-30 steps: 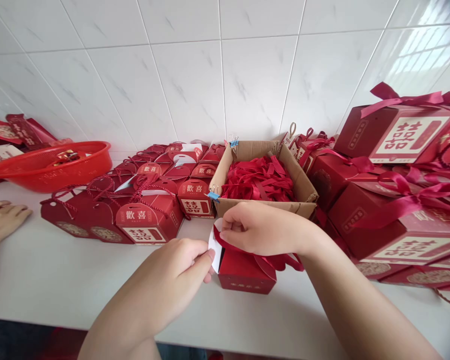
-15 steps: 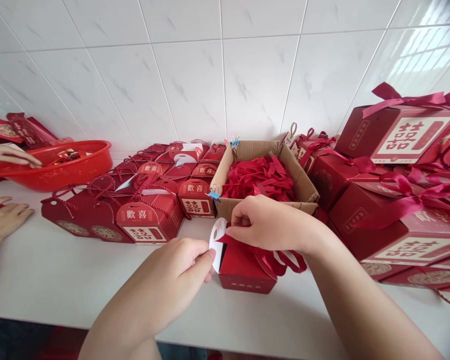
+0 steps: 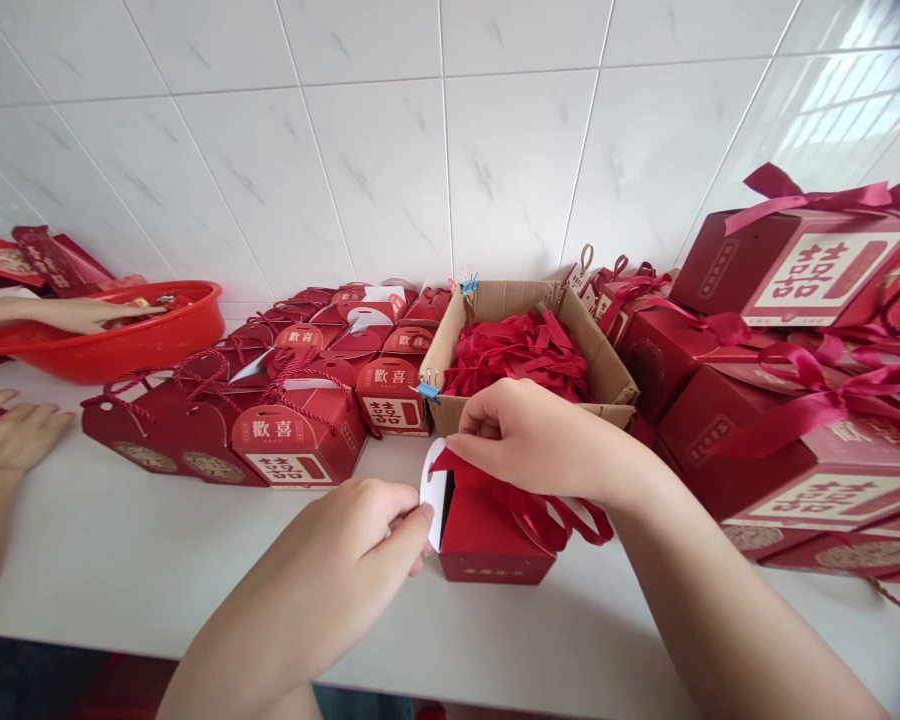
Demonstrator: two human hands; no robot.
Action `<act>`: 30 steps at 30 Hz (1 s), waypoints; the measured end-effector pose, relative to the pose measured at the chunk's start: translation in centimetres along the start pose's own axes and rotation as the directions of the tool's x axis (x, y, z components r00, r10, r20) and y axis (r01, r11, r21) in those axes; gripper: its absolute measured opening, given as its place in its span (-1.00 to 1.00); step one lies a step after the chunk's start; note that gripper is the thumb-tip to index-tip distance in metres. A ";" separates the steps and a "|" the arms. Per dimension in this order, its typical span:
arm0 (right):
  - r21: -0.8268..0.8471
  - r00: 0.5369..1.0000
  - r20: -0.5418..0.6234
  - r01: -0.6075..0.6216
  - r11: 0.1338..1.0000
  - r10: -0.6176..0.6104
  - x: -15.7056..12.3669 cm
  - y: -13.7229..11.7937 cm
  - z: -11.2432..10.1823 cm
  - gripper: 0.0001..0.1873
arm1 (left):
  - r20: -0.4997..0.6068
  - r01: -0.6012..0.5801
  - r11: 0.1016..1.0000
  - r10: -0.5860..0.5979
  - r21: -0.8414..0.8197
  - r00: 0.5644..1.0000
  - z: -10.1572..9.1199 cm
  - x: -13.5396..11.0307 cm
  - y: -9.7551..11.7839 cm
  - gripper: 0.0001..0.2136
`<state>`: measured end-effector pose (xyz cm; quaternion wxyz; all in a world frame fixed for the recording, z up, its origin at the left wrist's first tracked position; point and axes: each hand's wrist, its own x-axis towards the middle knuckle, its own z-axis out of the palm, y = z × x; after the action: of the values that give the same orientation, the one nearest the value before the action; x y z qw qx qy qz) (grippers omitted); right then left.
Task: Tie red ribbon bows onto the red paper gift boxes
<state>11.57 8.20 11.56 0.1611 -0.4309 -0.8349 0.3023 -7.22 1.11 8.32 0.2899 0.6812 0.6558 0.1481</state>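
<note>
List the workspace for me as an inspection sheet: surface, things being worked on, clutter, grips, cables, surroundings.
Surface: white tabletop, with goods along its wall side.
Things being worked on: red box with a white flap standing up at its left end; red ribbon looped at its right.
Clutter: corded boxes on the left, ribboned boxes stacked on the right, carton of loose ribbons between them.
Grips: left grip pinches the flap; right grip appears to pinch the ribbon beside it.
Cables: nothing seen.
Surroundings: tiled wall behind; at far left, another person's hand at a red basin.
</note>
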 end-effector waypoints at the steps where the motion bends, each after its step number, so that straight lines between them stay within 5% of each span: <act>1: -0.014 1.000 0.006 0.004 1.000 -0.003 0.1 0.0 0.2 -0.74 | 0.001 0.000 1.000 0.000 0.006 1.000 0.0 0.0 0.0 -0.63; 10: 0.003 0.982 0.145 0.120 0.993 -0.119 0.1 0.3 0.7 -0.77 | -0.009 -0.015 0.999 0.014 -0.036 1.000 0.0 -0.2 -0.1 -0.60; 24: 0.022 0.985 0.123 0.116 0.993 -0.118 -0.4 0.1 -0.5 -0.79 | -0.125 -0.102 0.976 0.079 -0.194 0.989 -0.8 1.4 1.1 -0.64; 26: -0.003 0.995 0.067 0.072 0.997 -0.072 -1.1 0.1 -1.3 -0.83 | -0.329 -0.171 0.915 0.045 -0.366 0.943 -1.2 1.4 1.3 -0.72; 28: -0.066 1.000 0.015 -0.010 0.998 0.011 -1.9 0.2 -2.2 -0.86 | -0.589 -0.379 0.713 -0.060 -0.590 0.806 -1.8 1.2 1.3 -0.82; 30: -0.152 0.996 -0.007 -0.085 0.985 0.085 -2.8 0.4 -2.9 -0.90 | -0.716 -0.568 0.470 -0.237 -0.676 0.656 -2.4 1.0 0.7 -0.83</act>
<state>14.97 7.17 13.49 0.1149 -0.4771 -0.8363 0.2444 -7.92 2.57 10.45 0.2841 0.3830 0.4644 0.7463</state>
